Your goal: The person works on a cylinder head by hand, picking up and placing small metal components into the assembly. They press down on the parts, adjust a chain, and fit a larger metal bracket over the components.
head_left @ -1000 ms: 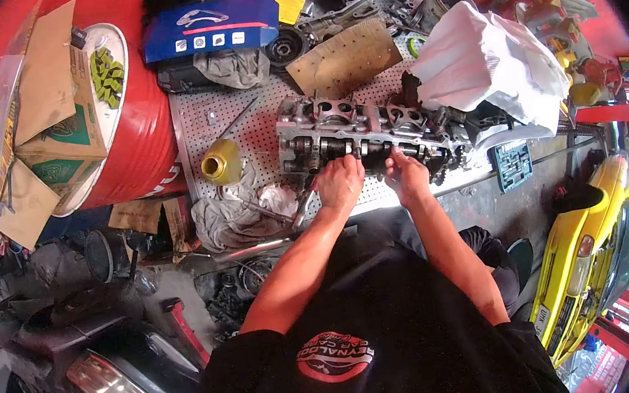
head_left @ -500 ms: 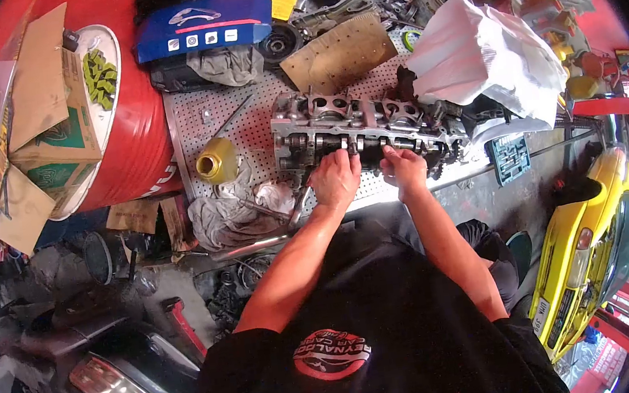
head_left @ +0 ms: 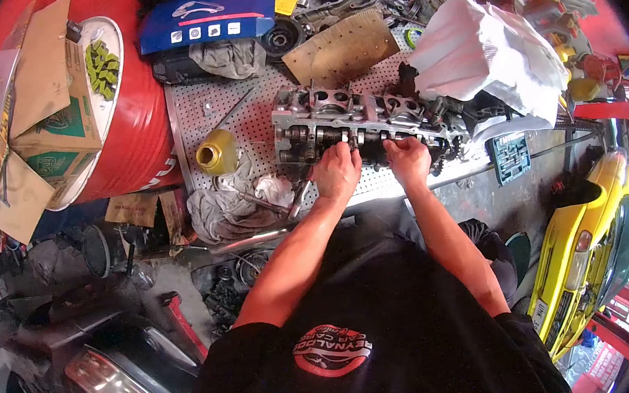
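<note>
The cylinder head (head_left: 365,113) at one o'clock looks heavy and rigid (best held by its ends), left hand (head_left: 338,172) at its seven, right hand (head_left: 409,162) at its five, both bunched narrow, holding what I cannot tell

We count two hands (head_left: 337,172) (head_left: 409,162), one cylinder head (head_left: 362,122), one red drum (head_left: 141,135). We get one yellow car (head_left: 596,205), one blue carton (head_left: 205,22).

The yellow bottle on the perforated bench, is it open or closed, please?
Open: the yellow bottle shows a round, dark mouth with no cap on it. How full it is, I cannot tell.
</note>
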`<act>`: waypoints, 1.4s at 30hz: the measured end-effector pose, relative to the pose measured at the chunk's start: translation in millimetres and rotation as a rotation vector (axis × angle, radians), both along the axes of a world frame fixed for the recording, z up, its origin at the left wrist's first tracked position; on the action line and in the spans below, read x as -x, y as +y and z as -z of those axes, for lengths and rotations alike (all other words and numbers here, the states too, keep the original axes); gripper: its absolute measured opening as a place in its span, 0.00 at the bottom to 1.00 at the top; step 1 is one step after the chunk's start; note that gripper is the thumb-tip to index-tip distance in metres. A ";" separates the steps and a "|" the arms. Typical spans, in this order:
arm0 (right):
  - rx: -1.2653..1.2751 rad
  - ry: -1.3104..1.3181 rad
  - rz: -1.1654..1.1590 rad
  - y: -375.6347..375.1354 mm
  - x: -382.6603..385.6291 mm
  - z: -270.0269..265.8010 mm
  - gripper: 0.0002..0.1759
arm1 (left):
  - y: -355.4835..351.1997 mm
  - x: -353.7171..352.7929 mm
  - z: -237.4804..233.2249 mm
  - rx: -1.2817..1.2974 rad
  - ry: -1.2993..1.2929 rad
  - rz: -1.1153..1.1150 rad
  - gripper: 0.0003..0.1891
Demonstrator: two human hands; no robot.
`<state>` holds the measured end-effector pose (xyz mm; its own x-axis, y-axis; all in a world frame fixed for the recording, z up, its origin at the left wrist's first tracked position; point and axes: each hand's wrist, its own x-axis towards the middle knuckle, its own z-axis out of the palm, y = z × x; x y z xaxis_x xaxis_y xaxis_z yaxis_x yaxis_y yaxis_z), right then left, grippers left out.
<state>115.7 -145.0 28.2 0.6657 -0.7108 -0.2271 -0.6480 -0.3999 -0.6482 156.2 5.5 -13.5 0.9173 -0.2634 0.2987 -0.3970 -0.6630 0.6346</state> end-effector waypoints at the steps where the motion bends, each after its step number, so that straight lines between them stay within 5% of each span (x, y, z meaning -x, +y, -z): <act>1: -0.105 0.014 0.038 6.1 -2.9 -10.4 0.21 | 0.2 -1.0 -1.2 -0.043 0.012 0.010 0.12; 3: -0.318 0.048 0.115 18.1 -3.7 -30.8 0.22 | 1.9 -0.7 1.2 -0.097 0.024 0.027 0.12; 6: -1.003 -0.004 0.269 14.7 -2.4 -40.2 0.23 | 2.4 -2.1 2.2 -0.097 0.014 0.016 0.12; 9: -1.190 -0.179 0.314 7.7 -0.9 -18.7 0.24 | 2.0 3.2 -7.5 -0.043 0.000 -0.031 0.11; 14: -0.250 0.032 0.015 11.0 -0.1 -15.9 0.19 | 2.1 1.8 4.4 -0.116 -0.014 0.026 0.12; 17: -0.519 0.111 0.100 22.3 -5.2 -43.9 0.21 | 4.0 -0.5 -3.6 -0.118 -0.037 0.016 0.12; 18: -0.755 0.067 0.221 21.5 -5.6 -45.2 0.24 | 4.4 1.2 -7.6 -0.114 -0.046 0.007 0.12; 22: -1.007 -0.182 0.286 6.5 3.0 -12.7 0.22 | -0.5 3.3 -10.6 -0.111 -0.035 -0.018 0.11; 26: 0.229 -0.033 -0.102 10.6 4.0 -17.1 0.18 | 0.0 2.9 -6.0 -0.164 0.033 0.004 0.11; 29: 0.152 -0.133 -0.021 12.3 7.6 -17.8 0.18 | -0.9 1.1 -13.0 -0.099 0.013 -0.010 0.11; 31: -0.667 0.005 0.228 14.3 0.2 -39.8 0.24 | -1.8 5.8 -17.1 -0.062 -0.015 -0.025 0.10; 33: -1.058 -0.115 0.321 11.0 4.0 -32.1 0.23 | -3.4 7.4 -12.8 -0.090 -0.013 -0.023 0.10; 37: -0.716 -0.148 0.258 11.2 -2.0 -26.9 0.18 | -1.0 3.0 -10.2 -0.155 0.032 -0.027 0.10; 42: 0.188 -0.190 -0.050 4.2 2.7 -8.0 0.19 | -1.4 5.4 -15.8 -0.020 0.014 -0.067 0.10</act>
